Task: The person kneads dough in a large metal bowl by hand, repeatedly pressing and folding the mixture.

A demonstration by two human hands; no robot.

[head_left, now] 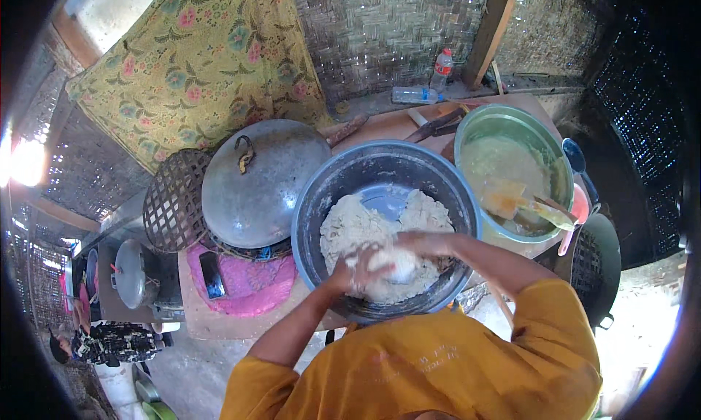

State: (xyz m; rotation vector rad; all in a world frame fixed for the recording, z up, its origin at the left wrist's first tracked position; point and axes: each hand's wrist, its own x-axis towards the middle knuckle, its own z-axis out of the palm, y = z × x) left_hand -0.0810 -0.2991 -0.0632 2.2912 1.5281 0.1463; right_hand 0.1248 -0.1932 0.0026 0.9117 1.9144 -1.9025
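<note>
2 clear plastic bottles [431,81] on back ledge, one upright w/ red cap; dark phone [212,274] on pink cloth.

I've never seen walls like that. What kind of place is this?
Probably a simple rural cooking hut: woven bamboo-mat walls, a big round grey metal pot lid, and a wide blue plastic basin of white crumbly dough that both hands knead.

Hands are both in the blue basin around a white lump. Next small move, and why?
Probably press the white lump once more between the left hand and right hand. Both cup it above the crumbly white mass in the blue basin, and it looks only loosely formed.
</note>
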